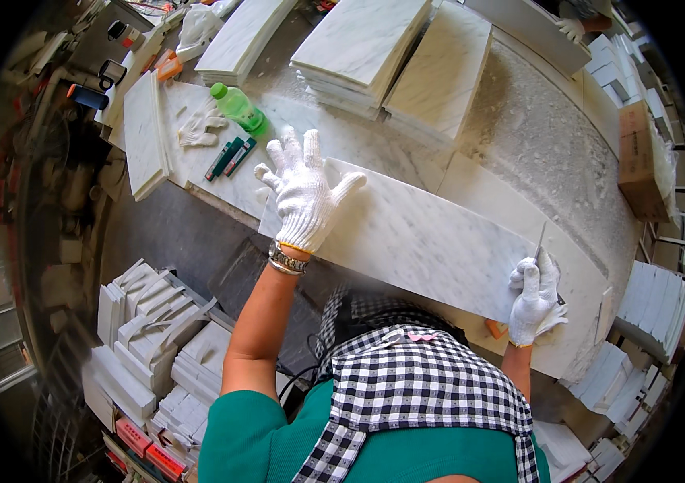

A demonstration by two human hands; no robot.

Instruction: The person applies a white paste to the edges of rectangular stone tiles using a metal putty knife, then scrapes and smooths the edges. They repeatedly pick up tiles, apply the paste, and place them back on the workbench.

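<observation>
Head view looks down on a long white marble slab lying flat across a stone worktable, its near long edge close to the person's checked apron. Left hand, in a white knit glove, lies flat on the slab's left end with fingers spread, pressing rather than grasping. Right hand, gloved the same, is clenched around a thin blade that stands up from the fist, at the slab's right end near its edge; the blade tip points away from the person. A metal bracelet sits on the left wrist. Beyond the slab, stacks of marble tiles lie on the table, and to the left are a green bottle, a spare glove and green pens, all well apart from the hands. White trim pieces are piled on the floor at lower left. At the top right, another person's gloved hand rests on a further slab.
</observation>
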